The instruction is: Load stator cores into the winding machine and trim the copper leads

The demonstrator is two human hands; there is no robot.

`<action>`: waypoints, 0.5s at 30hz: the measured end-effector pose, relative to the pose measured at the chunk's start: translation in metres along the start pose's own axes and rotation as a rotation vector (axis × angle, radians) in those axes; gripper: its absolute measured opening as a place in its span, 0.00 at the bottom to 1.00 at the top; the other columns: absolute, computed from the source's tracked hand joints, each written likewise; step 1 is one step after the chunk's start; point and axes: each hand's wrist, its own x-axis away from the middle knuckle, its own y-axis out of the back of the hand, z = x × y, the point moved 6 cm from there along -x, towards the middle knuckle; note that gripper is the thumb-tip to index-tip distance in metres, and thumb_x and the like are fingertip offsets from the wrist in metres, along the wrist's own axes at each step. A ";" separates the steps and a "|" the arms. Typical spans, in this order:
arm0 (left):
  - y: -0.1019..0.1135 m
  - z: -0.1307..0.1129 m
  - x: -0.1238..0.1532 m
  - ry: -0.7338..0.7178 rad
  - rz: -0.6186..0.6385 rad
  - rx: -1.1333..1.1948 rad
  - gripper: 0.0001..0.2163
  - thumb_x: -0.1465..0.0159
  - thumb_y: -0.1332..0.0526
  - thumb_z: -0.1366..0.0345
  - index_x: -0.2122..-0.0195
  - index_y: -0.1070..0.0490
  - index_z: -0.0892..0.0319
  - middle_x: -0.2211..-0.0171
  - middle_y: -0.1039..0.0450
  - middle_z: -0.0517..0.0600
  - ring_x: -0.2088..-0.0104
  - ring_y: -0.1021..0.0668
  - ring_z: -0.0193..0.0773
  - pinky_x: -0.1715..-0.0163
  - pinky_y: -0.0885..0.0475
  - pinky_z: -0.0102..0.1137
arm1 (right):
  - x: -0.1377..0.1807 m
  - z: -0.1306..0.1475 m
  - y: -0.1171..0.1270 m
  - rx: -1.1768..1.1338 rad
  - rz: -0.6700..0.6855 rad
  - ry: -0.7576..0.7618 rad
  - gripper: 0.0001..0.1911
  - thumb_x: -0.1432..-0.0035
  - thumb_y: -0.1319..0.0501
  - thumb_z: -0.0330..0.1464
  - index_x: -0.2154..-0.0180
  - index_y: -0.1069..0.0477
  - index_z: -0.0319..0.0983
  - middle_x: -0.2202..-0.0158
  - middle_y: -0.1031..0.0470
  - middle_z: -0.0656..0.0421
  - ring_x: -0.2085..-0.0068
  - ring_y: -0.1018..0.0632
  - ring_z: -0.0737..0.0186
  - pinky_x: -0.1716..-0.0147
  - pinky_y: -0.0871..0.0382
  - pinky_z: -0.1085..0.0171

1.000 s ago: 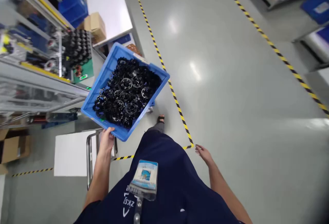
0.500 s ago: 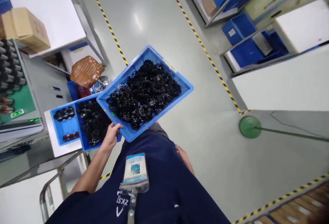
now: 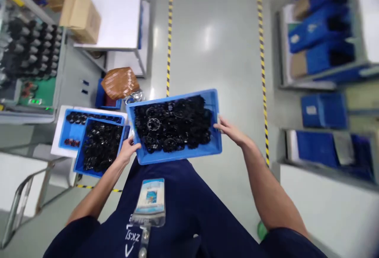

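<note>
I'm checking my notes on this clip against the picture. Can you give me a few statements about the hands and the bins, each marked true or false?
1. Both hands hold the blue bin. True: the left hand grips its left end, the right hand its right end.
2. The bin is empty. False: it is full of black rings.
3. A second bin with black parts sits to the left. True.
4. A cardboard box lies inside the held bin. False: it stands on a white table at upper left.
5. The floor has yellow-black tape lines. True.
</note>
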 end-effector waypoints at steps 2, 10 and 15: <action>-0.013 -0.021 -0.018 -0.068 0.030 0.071 0.17 0.40 0.19 0.68 0.51 0.16 0.61 0.56 0.15 0.51 0.53 0.15 0.45 0.43 0.16 0.44 | -0.042 0.013 -0.004 0.061 0.072 -0.053 0.32 0.56 0.15 0.47 0.50 0.10 0.44 0.52 0.08 0.55 0.47 0.12 0.43 0.44 0.13 0.51; -0.024 -0.047 -0.108 -0.107 -0.147 0.486 0.25 0.40 0.14 0.63 0.46 0.20 0.56 0.42 0.13 0.53 0.39 0.14 0.49 0.27 0.23 0.50 | -0.163 0.060 -0.025 0.210 0.019 -0.190 0.20 0.65 0.29 0.46 0.69 0.24 0.44 0.75 0.23 0.61 0.72 0.27 0.57 0.75 0.31 0.60; -0.060 0.083 -0.020 0.276 -0.422 0.834 0.23 0.20 0.31 0.43 0.42 0.19 0.61 0.39 0.15 0.61 0.41 0.13 0.53 0.33 0.18 0.56 | -0.166 0.038 -0.013 0.145 -0.093 -0.226 0.26 0.68 0.31 0.46 0.62 0.25 0.44 0.72 0.23 0.63 0.70 0.26 0.56 0.71 0.24 0.57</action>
